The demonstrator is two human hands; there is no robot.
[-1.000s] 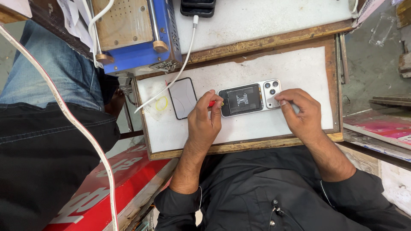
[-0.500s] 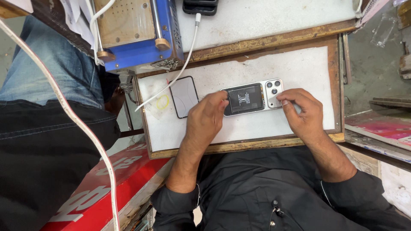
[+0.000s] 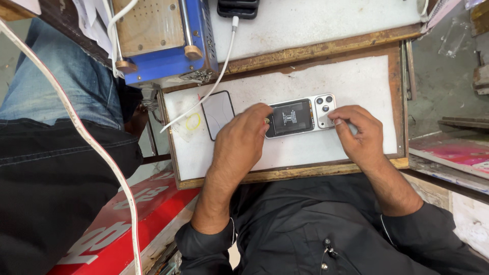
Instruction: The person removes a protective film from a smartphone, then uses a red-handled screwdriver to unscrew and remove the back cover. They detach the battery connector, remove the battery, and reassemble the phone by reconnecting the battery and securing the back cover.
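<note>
Opened white phone with a black inner panel and a cluster of round camera lenses [image 3: 300, 116] lies flat at the centre of the frame, on a white work board with a worn wooden rim [image 3: 356, 81]. Left hand [image 3: 239, 145] has its curled fingertips pressed on the phone's left end — whether anything is pinched there, I cannot tell. Right hand [image 3: 359, 135] rests thumb and forefinger, nearly closed, on the lens end. Just left of the left hand lies a thin black-edged glass panel [image 3: 218, 114], and a white cable [image 3: 214, 84] runs across the board toward the upper middle — a blue machine with a tan plate [image 3: 163, 38] fills the upper left.
</note>
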